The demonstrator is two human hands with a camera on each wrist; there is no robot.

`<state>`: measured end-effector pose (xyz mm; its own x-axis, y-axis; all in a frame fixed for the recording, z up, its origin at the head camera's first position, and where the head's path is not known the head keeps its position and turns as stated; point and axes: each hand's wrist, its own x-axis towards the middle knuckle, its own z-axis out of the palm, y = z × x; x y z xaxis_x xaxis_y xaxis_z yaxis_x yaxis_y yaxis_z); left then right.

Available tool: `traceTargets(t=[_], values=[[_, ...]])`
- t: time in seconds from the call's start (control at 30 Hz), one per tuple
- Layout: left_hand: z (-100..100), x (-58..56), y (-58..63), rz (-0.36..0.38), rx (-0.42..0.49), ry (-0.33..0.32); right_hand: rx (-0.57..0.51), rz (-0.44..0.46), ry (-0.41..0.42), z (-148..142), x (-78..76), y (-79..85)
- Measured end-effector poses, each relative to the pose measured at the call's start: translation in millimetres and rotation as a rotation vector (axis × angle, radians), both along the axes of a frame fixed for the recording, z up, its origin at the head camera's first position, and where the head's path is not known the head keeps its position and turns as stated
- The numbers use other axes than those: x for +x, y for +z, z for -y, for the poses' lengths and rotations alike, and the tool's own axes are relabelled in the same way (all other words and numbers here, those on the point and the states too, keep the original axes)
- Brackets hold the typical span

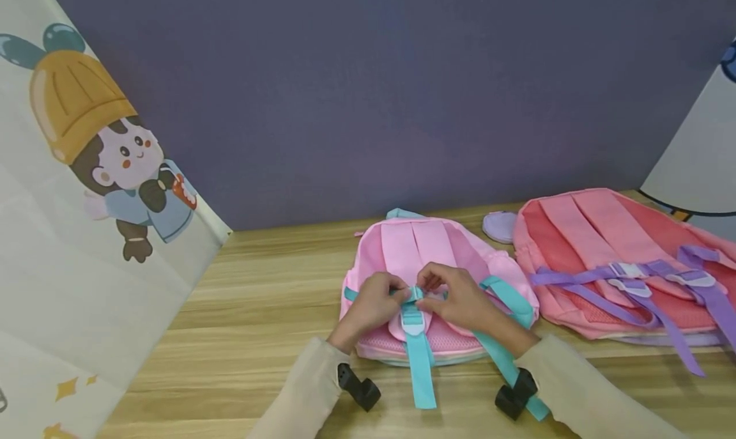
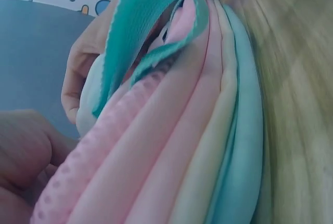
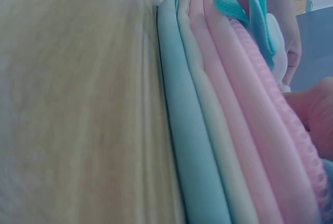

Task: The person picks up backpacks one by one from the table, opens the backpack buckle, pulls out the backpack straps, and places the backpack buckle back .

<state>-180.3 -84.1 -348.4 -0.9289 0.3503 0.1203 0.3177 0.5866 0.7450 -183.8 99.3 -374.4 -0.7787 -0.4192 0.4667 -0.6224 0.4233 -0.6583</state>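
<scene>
A small pink backpack (image 1: pixel 443 343) lies on the table with its shoulder-strap side up. Over its middle, both hands meet at a teal strap (image 1: pixel 415 293). The left hand (image 1: pixel 376 301) pinches it from the left, thumb and index finger together. From the right, the right hand (image 1: pixel 460 298) pinches the same strap close to those fingertips. Just below them is a white buckle (image 1: pixel 413 327), with a loose teal strap end (image 1: pixel 422 375) hanging toward the front. In the left wrist view, a teal loop (image 2: pixel 125 42) partly hides the far hand's fingers.
To the right lies a larger coral backpack (image 1: pixel 552 292) with purple straps (image 1: pixel 627 305). A small lilac pouch (image 1: pixel 498 227) sits between the bags. Behind the wooden table (image 1: pixel 270 311) stands a dark panel (image 1: pixel 374 107); a cartoon-printed sheet (image 1: pixel 69 285) is at left.
</scene>
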Motion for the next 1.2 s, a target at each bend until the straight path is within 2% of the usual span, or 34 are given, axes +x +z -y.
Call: traceTargets(t=[0.37,0.5,0.87,1.13,1.2], values=[[-9,-0.8,-6.5,0.05,0.069,0.081,0.01,0.022,-0.037,-1,1.5,0.2],[-10,0.1,-7.7,0.045,0.067,0.091,0.0,0.025,-0.037,-2,1.7,-0.9],[-2,0.9,3.7,0.057,-0.007,0.008,-0.004,0.01,-0.018,0,1.4,-1.2],[5,-0.6,6.9,-0.01,-0.023,0.01,-0.001,0.003,-0.025,1,2.1,0.5],[5,-1.2,6.5,-0.007,-0.01,0.011,-0.002,0.002,-0.029,2,2.1,0.9]])
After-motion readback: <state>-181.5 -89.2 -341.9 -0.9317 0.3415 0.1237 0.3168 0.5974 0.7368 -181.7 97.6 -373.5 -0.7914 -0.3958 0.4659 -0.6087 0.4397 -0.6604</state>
